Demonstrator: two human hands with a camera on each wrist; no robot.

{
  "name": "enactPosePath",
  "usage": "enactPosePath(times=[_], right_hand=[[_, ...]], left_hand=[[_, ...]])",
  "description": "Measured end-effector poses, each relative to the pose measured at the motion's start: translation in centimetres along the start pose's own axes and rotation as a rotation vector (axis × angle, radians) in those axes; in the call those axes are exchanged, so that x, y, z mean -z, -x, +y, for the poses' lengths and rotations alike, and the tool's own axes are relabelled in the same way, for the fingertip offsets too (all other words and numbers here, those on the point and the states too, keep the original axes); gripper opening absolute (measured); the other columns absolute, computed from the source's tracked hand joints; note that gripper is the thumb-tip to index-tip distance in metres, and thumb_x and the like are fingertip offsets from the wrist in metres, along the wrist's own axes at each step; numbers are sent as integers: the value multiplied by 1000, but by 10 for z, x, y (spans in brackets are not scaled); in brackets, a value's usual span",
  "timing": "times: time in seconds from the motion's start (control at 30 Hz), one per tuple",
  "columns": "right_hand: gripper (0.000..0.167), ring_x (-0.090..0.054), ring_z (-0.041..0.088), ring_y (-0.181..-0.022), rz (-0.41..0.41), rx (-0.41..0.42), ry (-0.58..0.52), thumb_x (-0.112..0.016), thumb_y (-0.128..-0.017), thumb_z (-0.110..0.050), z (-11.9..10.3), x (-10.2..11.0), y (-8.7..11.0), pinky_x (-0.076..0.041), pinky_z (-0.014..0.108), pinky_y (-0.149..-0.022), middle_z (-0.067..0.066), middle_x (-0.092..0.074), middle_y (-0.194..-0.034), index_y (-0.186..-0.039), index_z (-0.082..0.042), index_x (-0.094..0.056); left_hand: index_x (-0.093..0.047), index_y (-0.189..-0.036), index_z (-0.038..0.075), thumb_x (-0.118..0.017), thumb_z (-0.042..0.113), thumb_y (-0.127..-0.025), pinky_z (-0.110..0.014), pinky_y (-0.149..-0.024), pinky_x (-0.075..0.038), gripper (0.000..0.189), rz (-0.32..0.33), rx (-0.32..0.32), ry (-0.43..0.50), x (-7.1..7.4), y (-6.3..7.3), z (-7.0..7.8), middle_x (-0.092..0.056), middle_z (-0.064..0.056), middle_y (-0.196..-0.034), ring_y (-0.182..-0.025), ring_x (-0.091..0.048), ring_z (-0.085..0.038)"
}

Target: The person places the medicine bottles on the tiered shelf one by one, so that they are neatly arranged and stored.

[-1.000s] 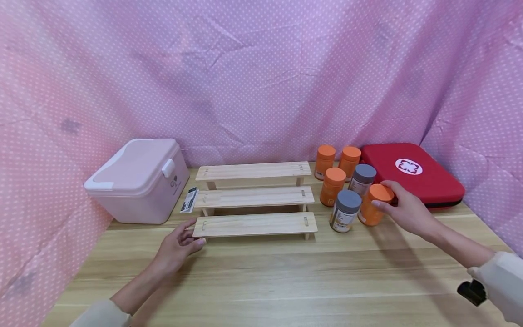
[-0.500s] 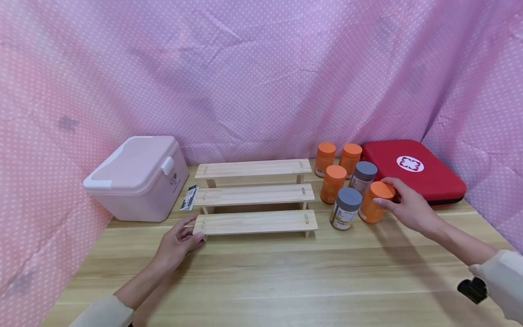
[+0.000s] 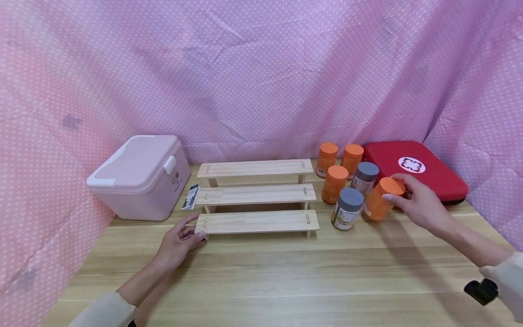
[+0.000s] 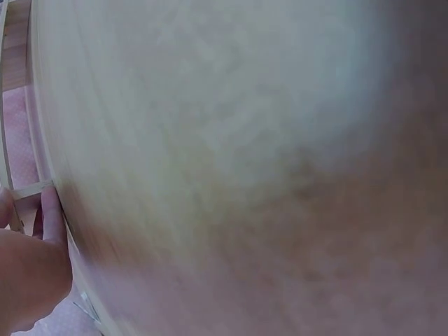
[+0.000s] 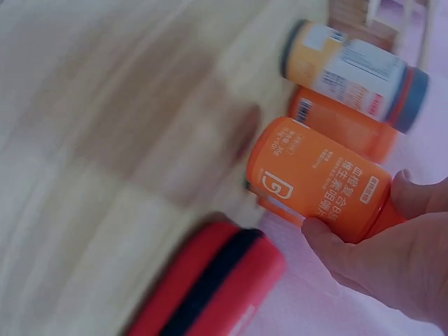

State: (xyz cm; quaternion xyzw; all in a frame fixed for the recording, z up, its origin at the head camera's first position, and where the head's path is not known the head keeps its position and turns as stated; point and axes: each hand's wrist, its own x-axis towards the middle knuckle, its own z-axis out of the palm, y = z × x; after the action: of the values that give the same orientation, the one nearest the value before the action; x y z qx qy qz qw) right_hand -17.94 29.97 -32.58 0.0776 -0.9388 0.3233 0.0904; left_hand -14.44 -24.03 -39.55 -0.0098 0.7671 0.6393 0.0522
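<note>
Our right hand [image 3: 425,204] has thumb and fingers clamped round the cap end of an orange bottle [image 3: 377,205], which tilts with its cap toward us on the right, just beside a gray-capped bottle [image 3: 346,213] and before the red case [image 3: 443,175]; we cannot tell whether its base touches the table [image 3: 261,281]. Our left hand [image 3: 175,245] grips the left end of the wooden stand [image 3: 257,221], thumb in front.
</note>
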Motion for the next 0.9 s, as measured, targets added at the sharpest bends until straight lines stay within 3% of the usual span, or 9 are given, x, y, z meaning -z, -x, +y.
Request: enactPosePath(times=[0.1, 0.17, 0.33, 0.4, 0.5, 0.63, 0.9], right_hand=[[55, -55, -3, -78, 34, 22, -37, -72, -88, -14, -6, 12, -3, -47, 4, -60, 22, -58, -108, -132, 5, -46], [53, -52, -13, -75, 58, 37, -71, -73, -86, -11, -13, 22, -6, -48, 3, -59, 11, -61, -103, -131, 4, -47], [49, -54, -15, -76, 113, 68, -133, -74, -84, -8, -34, 44, -17, -47, 1, -62, -28, -55, -90, -126, 2, -51], [49, -55, -16, -77, 122, 75, -135, -75, -84, -9, -45, 52, -22, -48, 2, -62, -33, -54, -88, -127, 0, -52], [52, -56, -14, -79, 111, 79, -131, -75, -85, -14, -63, 62, -31, -48, 2, -64, -32, -56, -90, -130, -2, -52], [53, -58, -8, -87, 63, 94, -157, -74, -87, -23, -91, 64, -47, -49, 3, -70, -19, -61, -100, -133, -7, -52], [49, -62, 10, -92, -63, 154, -271, -72, -88, -23, -146, 35, -83, -54, 14, -74, 7, -65, -110, -132, -11, -53]], left_hand=[[-29, -147, 1, -58, -2, -94, -30, -87, -59, 61, 5, 2, -21, 1, 0, 0, -60, -27, -116, -95, -67, -20], [-29, -147, 1, -59, -1, -94, -30, -86, -59, 61, 11, 7, -34, 1, 0, 0, -60, -27, -117, -95, -67, -21], [-30, -148, 2, -58, -2, -94, -30, -86, -59, 62, 24, 24, -23, 0, 1, -1, -60, -27, -118, -95, -67, -19], [-30, -148, 3, -58, -3, -94, -29, -87, -59, 61, 26, 27, -16, -1, 0, -1, -59, -27, -118, -95, -67, -20], [-30, -148, 2, -58, -2, -94, -30, -86, -59, 61, 25, 15, -27, -1, 1, -1, -59, -28, -118, -96, -67, -21], [-31, -147, 2, -59, -1, -94, -30, -85, -60, 60, 26, 7, -44, 0, 1, 0, -58, -29, -119, -96, -67, -23], [-30, -148, 1, -56, -6, -94, -30, -87, -59, 61, 18, 12, -10, -1, -1, 0, -58, -28, -117, -94, -66, -18]])
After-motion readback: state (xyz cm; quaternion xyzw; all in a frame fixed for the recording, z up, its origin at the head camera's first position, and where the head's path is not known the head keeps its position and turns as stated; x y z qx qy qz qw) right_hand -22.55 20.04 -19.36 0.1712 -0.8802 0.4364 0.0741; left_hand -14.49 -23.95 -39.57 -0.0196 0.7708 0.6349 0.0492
